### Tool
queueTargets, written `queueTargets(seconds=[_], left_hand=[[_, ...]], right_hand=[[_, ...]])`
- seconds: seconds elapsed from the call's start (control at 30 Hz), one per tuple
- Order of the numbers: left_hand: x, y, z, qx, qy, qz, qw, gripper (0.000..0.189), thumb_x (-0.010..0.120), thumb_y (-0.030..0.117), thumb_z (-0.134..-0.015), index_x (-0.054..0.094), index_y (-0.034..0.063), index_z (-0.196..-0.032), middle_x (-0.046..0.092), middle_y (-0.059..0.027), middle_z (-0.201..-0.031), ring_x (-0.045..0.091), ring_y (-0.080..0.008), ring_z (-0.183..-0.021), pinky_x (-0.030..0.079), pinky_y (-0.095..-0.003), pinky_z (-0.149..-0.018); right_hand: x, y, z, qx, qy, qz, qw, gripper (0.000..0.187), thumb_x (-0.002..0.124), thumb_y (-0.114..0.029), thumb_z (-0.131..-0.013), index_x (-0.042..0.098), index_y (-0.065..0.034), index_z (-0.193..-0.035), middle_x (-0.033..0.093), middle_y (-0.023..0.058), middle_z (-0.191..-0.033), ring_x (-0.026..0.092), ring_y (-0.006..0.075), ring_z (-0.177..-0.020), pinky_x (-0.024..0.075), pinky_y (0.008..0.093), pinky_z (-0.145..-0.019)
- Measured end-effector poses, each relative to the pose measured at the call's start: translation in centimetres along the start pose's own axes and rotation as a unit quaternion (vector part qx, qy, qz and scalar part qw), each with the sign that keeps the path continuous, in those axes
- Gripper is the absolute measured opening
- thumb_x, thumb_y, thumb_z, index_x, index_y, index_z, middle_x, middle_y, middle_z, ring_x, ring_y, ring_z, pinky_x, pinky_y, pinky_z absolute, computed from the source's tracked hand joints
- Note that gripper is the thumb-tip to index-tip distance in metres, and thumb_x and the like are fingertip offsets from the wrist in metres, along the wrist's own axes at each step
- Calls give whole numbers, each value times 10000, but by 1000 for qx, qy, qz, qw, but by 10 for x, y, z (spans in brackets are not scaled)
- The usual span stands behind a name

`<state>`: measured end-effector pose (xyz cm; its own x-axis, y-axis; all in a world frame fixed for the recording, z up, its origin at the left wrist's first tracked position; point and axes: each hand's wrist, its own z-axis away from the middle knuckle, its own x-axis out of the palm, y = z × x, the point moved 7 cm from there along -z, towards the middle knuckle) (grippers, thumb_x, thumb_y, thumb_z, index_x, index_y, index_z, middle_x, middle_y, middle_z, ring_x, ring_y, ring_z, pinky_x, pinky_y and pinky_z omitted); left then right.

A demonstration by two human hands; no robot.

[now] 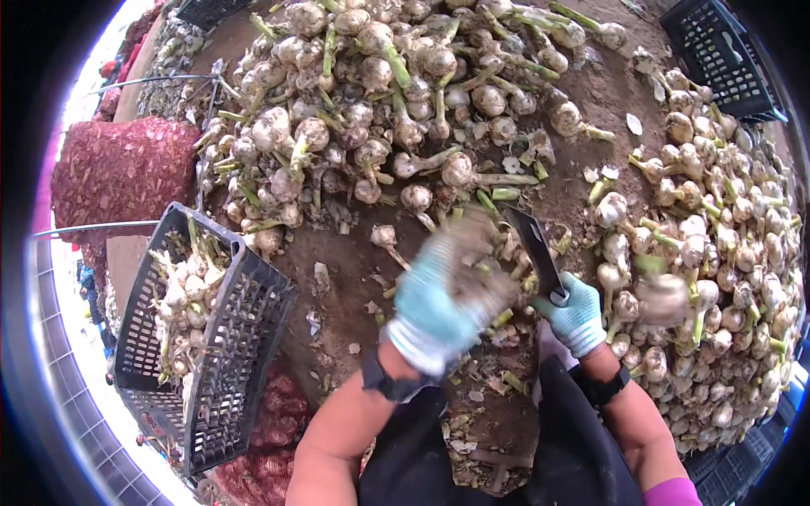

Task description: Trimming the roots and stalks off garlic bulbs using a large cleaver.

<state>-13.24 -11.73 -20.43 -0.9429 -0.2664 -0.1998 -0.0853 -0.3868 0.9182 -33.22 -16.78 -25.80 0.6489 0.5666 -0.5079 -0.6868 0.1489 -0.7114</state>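
My left hand (443,288), in a light blue and white work glove soiled at the fingers, is blurred by motion over the soil; whether anything is in it cannot be told. My right hand (574,310), gloved alike, grips a knife (538,250) by its handle, the dark blade pointing up and left. Ahead lies a heap of garlic bulbs with stems (373,73). A blurred garlic bulb (663,298) shows just right of my right hand, over a second, denser pile of garlic bulbs (721,253). A single bulb (383,235) rests on the soil left of my left hand.
At left a tilted black plastic crate (237,341) holds garlic, with red mesh sacks (275,424) beneath it. A full red mesh sack (126,177) lies beyond, near thin metal rods. Another black crate (724,60) stands at upper right. Cut stems and dry skins litter the soil.
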Motion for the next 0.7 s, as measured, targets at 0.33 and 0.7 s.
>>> queueTargets(seconds=[0.33,0.7], left_hand=[[-123,-40,-18,-12,156,-474,867,347,640,163,-723,574,108,-1059,588,-130,-898,598,-218,-824,507,-335,-713],[-210,54,12,-29,359,-360,860,441,683,179,-695,580,35,-1099,621,-163,-1041,627,-268,-880,491,-357,-774]], right_hand=[[-14,25,-6,56,24,-111,992,198,723,-92,-653,574,-23,-762,517,-16,-603,435,61,-559,401,221,-531],[1,17,-10,32,16,-70,997,260,727,-112,-655,586,0,-842,524,-3,-608,438,77,-562,411,234,-544]])
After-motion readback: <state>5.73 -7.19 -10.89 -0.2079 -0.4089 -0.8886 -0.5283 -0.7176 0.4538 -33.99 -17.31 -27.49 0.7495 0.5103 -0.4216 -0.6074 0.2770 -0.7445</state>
